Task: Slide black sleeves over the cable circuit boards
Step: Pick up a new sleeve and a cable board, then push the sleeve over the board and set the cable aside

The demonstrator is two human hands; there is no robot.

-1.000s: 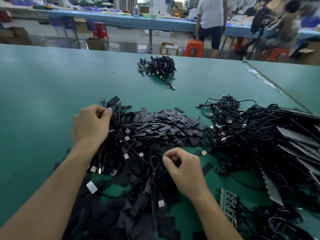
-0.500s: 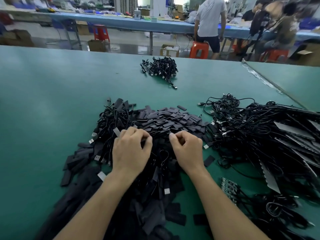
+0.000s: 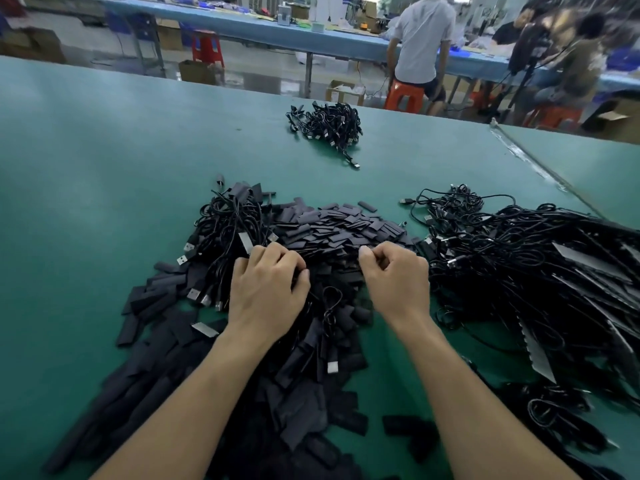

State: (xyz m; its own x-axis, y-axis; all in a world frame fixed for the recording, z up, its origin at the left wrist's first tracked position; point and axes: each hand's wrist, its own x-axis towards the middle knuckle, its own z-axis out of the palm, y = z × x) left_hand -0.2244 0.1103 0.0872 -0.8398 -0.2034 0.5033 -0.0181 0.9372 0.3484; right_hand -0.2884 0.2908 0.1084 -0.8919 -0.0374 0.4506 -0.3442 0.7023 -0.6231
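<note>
Centrally on a green table [image 3: 104, 168] lies a heap of flat, matte black, rectangular sleeves [image 3: 332, 226], some tangled with black cables [image 3: 225, 230] ending in silver plugs. The left hand [image 3: 266, 292] and right hand [image 3: 394, 277] rest on the heap, fingers curled; whether either grips anything cannot be told.

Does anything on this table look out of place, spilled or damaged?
No damage visible. The sleeve pile sprawls loosely toward the near edge, and one stray sleeve lies apart beyond its far side on the green table.
</note>
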